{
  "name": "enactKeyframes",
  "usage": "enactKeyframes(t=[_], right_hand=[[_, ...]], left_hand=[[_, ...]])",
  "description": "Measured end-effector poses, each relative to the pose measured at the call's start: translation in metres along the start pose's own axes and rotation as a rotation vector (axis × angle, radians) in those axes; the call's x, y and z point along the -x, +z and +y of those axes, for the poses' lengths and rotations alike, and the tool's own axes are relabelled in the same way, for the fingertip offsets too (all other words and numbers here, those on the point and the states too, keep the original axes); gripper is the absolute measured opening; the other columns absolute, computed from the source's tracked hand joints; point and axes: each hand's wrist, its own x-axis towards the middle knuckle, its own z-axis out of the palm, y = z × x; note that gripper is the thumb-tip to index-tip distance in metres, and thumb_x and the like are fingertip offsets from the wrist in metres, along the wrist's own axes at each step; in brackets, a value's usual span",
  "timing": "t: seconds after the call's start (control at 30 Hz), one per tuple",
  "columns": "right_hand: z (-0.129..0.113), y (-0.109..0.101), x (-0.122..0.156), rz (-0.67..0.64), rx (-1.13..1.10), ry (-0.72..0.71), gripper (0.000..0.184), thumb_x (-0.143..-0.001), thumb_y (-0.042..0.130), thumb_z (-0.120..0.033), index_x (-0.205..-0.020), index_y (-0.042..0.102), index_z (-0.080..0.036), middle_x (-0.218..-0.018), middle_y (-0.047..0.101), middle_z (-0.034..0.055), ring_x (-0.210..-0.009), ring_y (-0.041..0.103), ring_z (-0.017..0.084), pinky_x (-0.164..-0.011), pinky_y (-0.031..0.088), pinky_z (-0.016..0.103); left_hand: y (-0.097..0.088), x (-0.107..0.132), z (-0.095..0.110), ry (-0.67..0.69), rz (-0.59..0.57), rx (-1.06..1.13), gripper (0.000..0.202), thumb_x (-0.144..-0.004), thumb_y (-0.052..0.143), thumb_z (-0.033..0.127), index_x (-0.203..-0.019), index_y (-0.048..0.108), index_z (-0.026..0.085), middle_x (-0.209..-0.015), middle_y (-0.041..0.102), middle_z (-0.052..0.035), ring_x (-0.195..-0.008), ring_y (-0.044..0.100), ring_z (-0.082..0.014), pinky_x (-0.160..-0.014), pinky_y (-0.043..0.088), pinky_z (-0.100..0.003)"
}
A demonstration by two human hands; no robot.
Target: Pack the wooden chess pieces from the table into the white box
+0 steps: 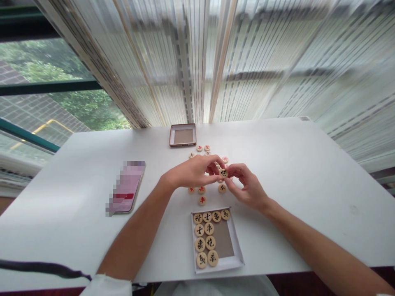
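Right at the near edge, a dark strap (46, 268) is trailing across the left corner, and a shallow white-walled tray (224, 238) is sitting squarely between the forearms. Ten black-marked xiangqi pieces (209, 228) are lying face up inside it, four filling the far row and two standing in each of the rows nearer. Over to the left, beyond the left forearm, a smartphone (131, 185) is lying with its pink screen up, partly pixelated. Just past the tray, a red chariot piece (202, 200) is leading a scatter of red and black ones, many hiding beneath the hands. Farther back, a brown-rimmed tray (183, 135) is resting near the curtain (185, 61).

And here's the action: a cannon piece (223, 173), round, pale and wooden, is showing its black character toward us, up between the hands above the scatter. The right hand (247, 187) is pinching it by thumb and forefinger; the left hand (196, 170) is curling around its left side, though whether that one is gripping, I can't tell.

The tabletop (293, 164) is running close along the tray's near side, stretching widest to the right of the right forearm, and its far edge is meeting the curtain.
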Motion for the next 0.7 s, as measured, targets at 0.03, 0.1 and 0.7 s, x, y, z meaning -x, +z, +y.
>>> enactKeyframes(t=[0.03,0.1,0.7], right_hand=[[-0.0003,0.0003,-0.0001,0.004,0.009,-0.004,0.022,-0.098,0.065,-0.030,-0.117,0.056,-0.026,-0.105,0.068,0.0075,-0.092,0.071,0.021,-0.083,0.063,0.038],[-0.0006,0.0010,-0.0002,0.020,0.014,-0.012,0.021,-0.097,0.065,-0.029,-0.116,0.057,-0.026,-0.103,0.068,0.0066,-0.090,0.071,0.020,-0.081,0.063,0.036],[-0.0009,0.0005,0.0012,0.009,0.049,-0.052,0.026,-0.097,0.066,-0.020,-0.123,0.063,-0.025,-0.104,0.074,0.0068,-0.091,0.074,0.020,-0.082,0.064,0.036]], left_hand=[[0.0000,0.0002,0.0002,-0.003,-0.009,0.015,0.024,-0.091,0.069,0.027,-0.114,0.062,0.020,-0.095,0.077,-0.0048,-0.088,0.073,-0.0179,-0.077,0.055,-0.029],[0.0000,0.0006,0.0008,-0.012,-0.034,0.054,0.024,-0.093,0.067,0.029,-0.115,0.061,0.020,-0.097,0.077,-0.0058,-0.089,0.074,-0.0185,-0.076,0.055,-0.029],[0.0005,-0.0013,0.0044,-0.053,-0.041,0.115,0.020,-0.098,0.061,0.038,-0.106,0.057,0.020,-0.085,0.076,-0.0034,-0.077,0.072,-0.0163,-0.063,0.051,-0.025]])
